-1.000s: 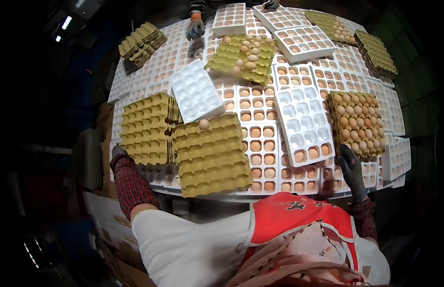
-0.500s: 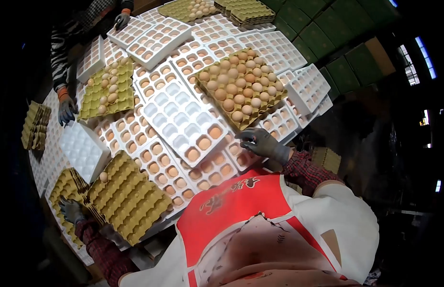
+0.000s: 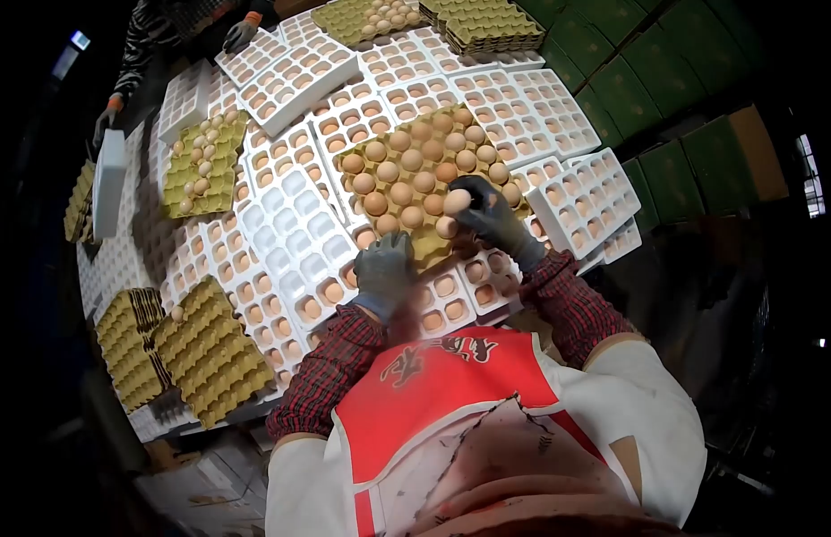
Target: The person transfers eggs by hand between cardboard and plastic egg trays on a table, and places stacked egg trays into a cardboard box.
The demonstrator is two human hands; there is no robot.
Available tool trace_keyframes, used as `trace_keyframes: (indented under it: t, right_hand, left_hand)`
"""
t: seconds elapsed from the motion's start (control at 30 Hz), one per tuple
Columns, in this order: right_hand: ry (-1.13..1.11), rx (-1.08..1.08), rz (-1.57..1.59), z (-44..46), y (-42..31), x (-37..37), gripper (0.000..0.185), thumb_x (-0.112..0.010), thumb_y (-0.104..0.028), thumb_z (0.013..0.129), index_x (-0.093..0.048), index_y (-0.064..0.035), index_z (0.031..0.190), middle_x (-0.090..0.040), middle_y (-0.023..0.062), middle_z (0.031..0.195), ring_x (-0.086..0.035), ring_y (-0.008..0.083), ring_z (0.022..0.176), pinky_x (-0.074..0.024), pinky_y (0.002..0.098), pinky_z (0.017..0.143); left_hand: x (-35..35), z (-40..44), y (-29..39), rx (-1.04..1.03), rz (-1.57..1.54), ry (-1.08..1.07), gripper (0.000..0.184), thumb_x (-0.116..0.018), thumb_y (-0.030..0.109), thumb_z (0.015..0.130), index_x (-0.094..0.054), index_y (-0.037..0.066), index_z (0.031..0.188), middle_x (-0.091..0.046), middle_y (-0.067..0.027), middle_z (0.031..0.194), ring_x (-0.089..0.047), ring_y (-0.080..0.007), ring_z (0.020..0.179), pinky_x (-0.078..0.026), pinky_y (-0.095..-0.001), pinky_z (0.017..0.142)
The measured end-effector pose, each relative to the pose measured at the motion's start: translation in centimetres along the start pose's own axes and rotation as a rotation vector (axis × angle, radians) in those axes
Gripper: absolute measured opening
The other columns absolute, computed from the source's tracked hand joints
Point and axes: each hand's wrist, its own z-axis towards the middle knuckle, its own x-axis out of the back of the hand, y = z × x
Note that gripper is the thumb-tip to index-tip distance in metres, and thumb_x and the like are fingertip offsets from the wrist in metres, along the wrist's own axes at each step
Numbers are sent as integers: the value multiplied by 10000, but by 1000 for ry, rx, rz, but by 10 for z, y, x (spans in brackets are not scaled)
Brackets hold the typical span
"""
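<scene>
My right hand [image 3: 498, 222], in a dark work glove, pinches a brown egg [image 3: 457, 201] over the near right side of a yellow pulp egg tray [image 3: 431, 248]. Brown eggs fill most of this tray; some cups at its near corner hold none. At the tray's near left edge is my left hand [image 3: 386, 268], gloved, back upward, fingers closed and curled down. Whatever lies under those fingertips is hidden. Just left of it lies a white foam egg tray [image 3: 295, 234] with several empty cups and a few eggs at its near end.
White foam trays of eggs [image 3: 406, 63] cover the table. Empty pulp trays [image 3: 205, 353] lie at the near left, with another stack [image 3: 483, 25] at the back. Across the table a co-worker's gloved hand [image 3: 104, 123] holds a white foam piece [image 3: 109, 183]. Green boxes [image 3: 693, 161] stand right.
My left hand has left the empty pulp trays and come right to the egg tray. My right hand has moved onto that tray and taken an egg. The co-worker's white foam piece has moved away and tilted upright.
</scene>
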Motion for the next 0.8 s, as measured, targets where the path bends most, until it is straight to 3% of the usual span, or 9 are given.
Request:
trace_keyframes:
  t: [0.07, 0.23, 0.3, 0.4, 0.57, 0.6, 0.63, 0.67, 0.8]
  right_hand:
    - [33, -55, 217, 2, 3, 19, 376, -777, -165, 814, -649, -47, 1147, -663, 119, 1118, -645, 198, 1016, -524, 333, 896]
    - [-375, 389, -1196, 11, 2, -11, 138, -650, -200, 878, -672, -128, 994, -672, 64, 1003, -665, 266, 965, -524, 428, 835]
    - [-418, 385, -1197, 14, 3, -16, 163, -658, -201, 858, -671, -119, 999, -691, 69, 989, -673, 290, 947, -527, 446, 841]
    - [-493, 234, -603, 30, -20, 25, 303, -685, -186, 835, -690, -89, 1122, -714, 130, 1040, -694, 294, 943, -539, 438, 814]
    - [-269, -229, 490, 47, -10, 70, 508, -765, -172, 880, -614, -42, 1347, -674, -2, 1106, -691, 111, 913, -561, 263, 808]
    - [-341, -206, 306, 54, -8, 69, 631, -797, -196, 855, -553, -74, 1424, -673, 55, 1166, -677, 138, 1004, -559, 316, 841]
    - [-337, 388, -198, 69, 12, 58, 600, -802, -190, 836, -571, -93, 1381, -648, 124, 1217, -645, 212, 1125, -544, 412, 890]
    - [-377, 337, -547, 66, -6, 44, 503, -788, -184, 827, -614, -94, 1290, -622, 148, 1238, -626, 261, 1143, -530, 446, 903]
    - [-322, 353, -1392, 57, -4, -20, 209, -633, -169, 878, -706, -100, 1061, -569, 133, 1226, -587, 374, 1045, -562, 480, 720]
  left_hand:
    - [-3, 0, -5, 26, -165, 102, 413, -746, 241, 820, -659, 70, 1187, -676, -159, 1120, -676, -351, 960, -548, -466, 799]
    - [-8, 8, -21, 201, -837, 325, 295, -695, 114, 841, -664, 11, 1115, -665, -184, 1078, -679, -327, 952, -546, -386, 841]
    - [10, 30, 14, 50, -357, 284, 266, -709, 152, 846, -664, 58, 1091, -665, -159, 1050, -678, -335, 958, -550, -416, 833]
    - [-21, 62, 36, 174, 280, 53, 259, -642, 254, 878, -627, 152, 1115, -672, -119, 1032, -687, -313, 982, -542, -445, 790]
    - [12, 42, 19, 185, -421, 279, 446, -713, 228, 884, -636, 44, 1283, -697, -173, 1164, -705, -345, 962, -578, -439, 813]
    - [9, 30, -3, 283, -839, 302, 480, -711, 219, 904, -606, 51, 1341, -684, -149, 1213, -706, -304, 982, -586, -408, 822]
    - [4, 19, -18, 381, -1256, 322, 516, -708, 210, 924, -576, 59, 1400, -671, -124, 1262, -706, -263, 1001, -593, -377, 831]
    - [46, 12, 11, 429, -1595, 308, 526, -692, 232, 957, -544, 55, 1430, -636, -63, 1271, -688, -195, 995, -594, -317, 817]
    - [39, 28, 3, 334, -200, 91, 489, -784, 241, 821, -668, 111, 1278, -585, -151, 1353, -609, -322, 1217, -541, -426, 966]
